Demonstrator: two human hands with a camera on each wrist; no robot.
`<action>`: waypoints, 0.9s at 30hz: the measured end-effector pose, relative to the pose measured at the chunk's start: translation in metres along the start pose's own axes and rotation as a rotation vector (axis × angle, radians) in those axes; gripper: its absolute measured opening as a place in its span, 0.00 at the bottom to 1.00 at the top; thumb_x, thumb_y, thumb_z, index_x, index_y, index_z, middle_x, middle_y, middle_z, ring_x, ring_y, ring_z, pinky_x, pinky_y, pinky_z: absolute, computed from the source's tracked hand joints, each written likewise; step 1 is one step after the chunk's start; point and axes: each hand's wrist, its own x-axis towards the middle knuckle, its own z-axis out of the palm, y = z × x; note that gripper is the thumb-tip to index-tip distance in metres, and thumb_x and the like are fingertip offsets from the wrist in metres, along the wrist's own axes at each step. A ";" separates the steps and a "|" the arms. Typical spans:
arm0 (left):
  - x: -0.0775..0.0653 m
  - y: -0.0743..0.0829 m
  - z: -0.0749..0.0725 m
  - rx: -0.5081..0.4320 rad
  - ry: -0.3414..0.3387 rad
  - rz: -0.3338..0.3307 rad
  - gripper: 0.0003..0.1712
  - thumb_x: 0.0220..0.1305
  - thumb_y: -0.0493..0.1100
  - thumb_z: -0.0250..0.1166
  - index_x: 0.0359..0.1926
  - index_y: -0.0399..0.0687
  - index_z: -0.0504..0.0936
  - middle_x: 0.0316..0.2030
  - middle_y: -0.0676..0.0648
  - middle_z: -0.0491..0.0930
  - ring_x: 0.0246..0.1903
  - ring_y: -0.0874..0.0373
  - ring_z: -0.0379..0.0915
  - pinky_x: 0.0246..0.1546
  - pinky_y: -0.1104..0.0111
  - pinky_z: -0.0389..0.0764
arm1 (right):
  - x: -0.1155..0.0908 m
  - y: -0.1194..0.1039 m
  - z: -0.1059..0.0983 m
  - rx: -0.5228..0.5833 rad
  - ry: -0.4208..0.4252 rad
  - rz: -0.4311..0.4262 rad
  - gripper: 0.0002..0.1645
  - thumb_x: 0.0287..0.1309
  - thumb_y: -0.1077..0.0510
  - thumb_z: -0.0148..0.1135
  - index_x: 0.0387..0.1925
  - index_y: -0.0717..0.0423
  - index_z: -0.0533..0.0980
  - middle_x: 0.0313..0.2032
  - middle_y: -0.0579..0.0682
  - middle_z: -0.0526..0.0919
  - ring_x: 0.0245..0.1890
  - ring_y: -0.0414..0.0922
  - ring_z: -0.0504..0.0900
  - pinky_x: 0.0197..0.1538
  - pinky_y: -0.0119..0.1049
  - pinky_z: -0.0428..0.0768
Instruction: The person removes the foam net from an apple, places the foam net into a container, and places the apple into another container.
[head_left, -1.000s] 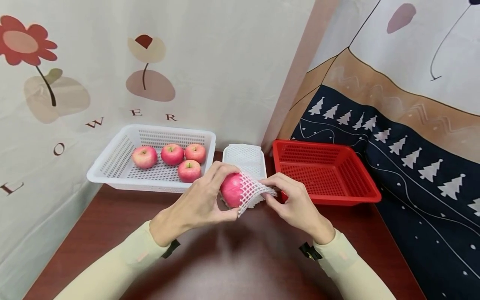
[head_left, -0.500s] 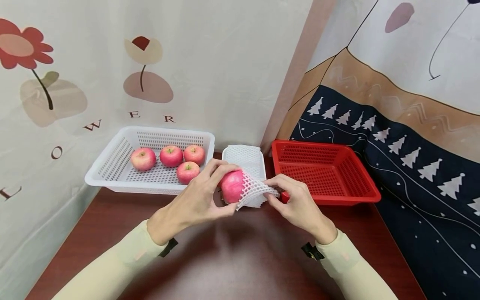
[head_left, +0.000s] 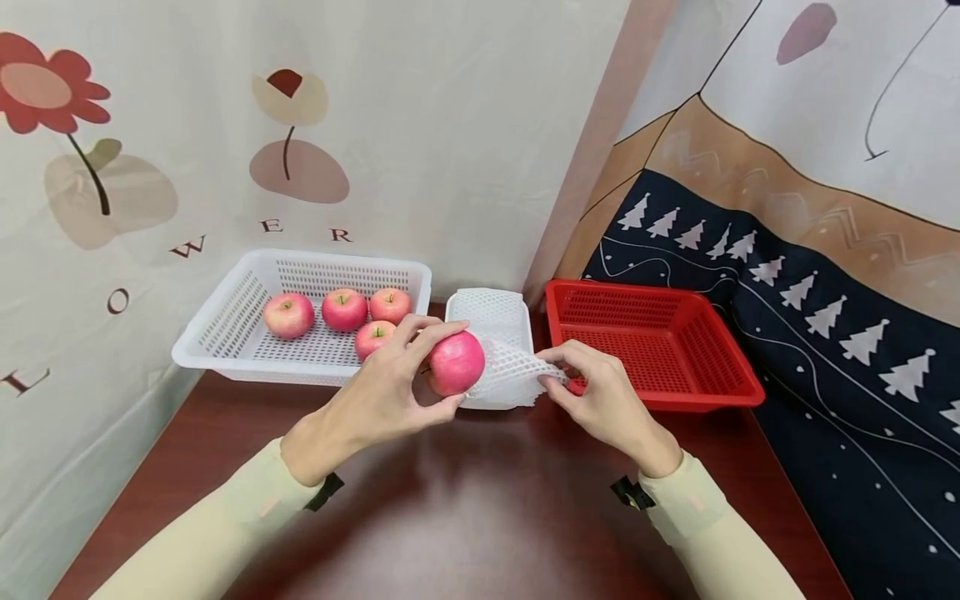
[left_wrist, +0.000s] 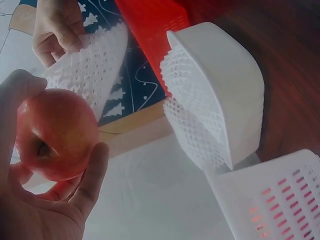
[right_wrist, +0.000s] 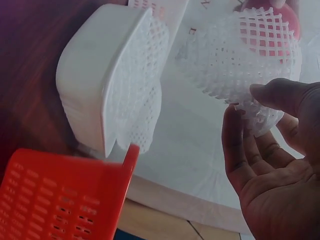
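Note:
My left hand point(head_left: 367, 404) grips a red apple point(head_left: 457, 363) between fingers and thumb, above the table in the head view. Its bare skin faces the camera; in the left wrist view, the stem hollow of that apple point(left_wrist: 65, 135) shows. My right hand point(head_left: 611, 404) pinches one end of a white foam fruit net point(head_left: 517, 373). The net's wide end lies right at the apple's right side. In the right wrist view the mesh of the net point(right_wrist: 225, 60) overlaps the apple point(right_wrist: 292, 22), and thumb and fingertips hold its gathered end.
Behind the hands stands a white tub point(head_left: 527, 333) with more foam nets point(head_left: 487, 310). To the left, a white basket point(head_left: 225, 362) holds several apples point(head_left: 288, 315). On the right is a red basket point(head_left: 652, 404). Curtains rise behind the brown table point(head_left: 465, 517).
The apple, earlier partly covered by the net, has come out of it and moved left with my left hand. My right hand has shifted slightly right, still pinching the net.

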 end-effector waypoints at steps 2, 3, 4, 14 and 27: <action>-0.001 -0.002 -0.002 0.011 0.000 -0.007 0.50 0.57 0.47 0.89 0.80 0.55 0.79 0.65 0.43 0.81 0.61 0.52 0.85 0.54 0.57 0.94 | 0.002 0.003 -0.002 -0.013 0.000 0.013 0.22 0.67 0.68 0.83 0.58 0.48 0.90 0.50 0.45 0.94 0.42 0.38 0.87 0.50 0.33 0.92; -0.002 -0.002 -0.003 0.017 -0.002 -0.011 0.50 0.57 0.47 0.89 0.80 0.54 0.79 0.65 0.43 0.81 0.61 0.53 0.84 0.54 0.58 0.94 | 0.003 0.005 -0.003 -0.023 0.003 0.018 0.21 0.67 0.67 0.83 0.58 0.49 0.90 0.50 0.45 0.94 0.42 0.39 0.87 0.49 0.33 0.92; -0.002 -0.003 -0.004 0.019 -0.002 -0.012 0.51 0.57 0.46 0.89 0.81 0.54 0.79 0.66 0.43 0.81 0.60 0.53 0.84 0.53 0.58 0.94 | 0.004 0.006 -0.003 -0.029 0.005 0.026 0.21 0.67 0.67 0.83 0.58 0.49 0.90 0.50 0.46 0.95 0.42 0.39 0.88 0.49 0.34 0.92; -0.005 -0.010 -0.011 0.038 -0.001 -0.020 0.49 0.58 0.45 0.87 0.80 0.51 0.78 0.68 0.49 0.84 0.61 0.55 0.81 0.51 0.63 0.90 | 0.020 0.015 -0.006 -0.087 -0.001 0.084 0.19 0.71 0.66 0.80 0.60 0.54 0.90 0.51 0.52 0.95 0.43 0.44 0.89 0.50 0.47 0.95; -0.011 -0.012 -0.016 0.118 -0.023 -0.093 0.49 0.57 0.51 0.87 0.78 0.47 0.79 0.68 0.45 0.84 0.57 0.50 0.80 0.53 0.56 0.87 | 0.059 0.011 -0.011 -0.109 -0.079 0.096 0.19 0.74 0.65 0.77 0.63 0.55 0.87 0.50 0.53 0.96 0.42 0.48 0.88 0.49 0.43 0.91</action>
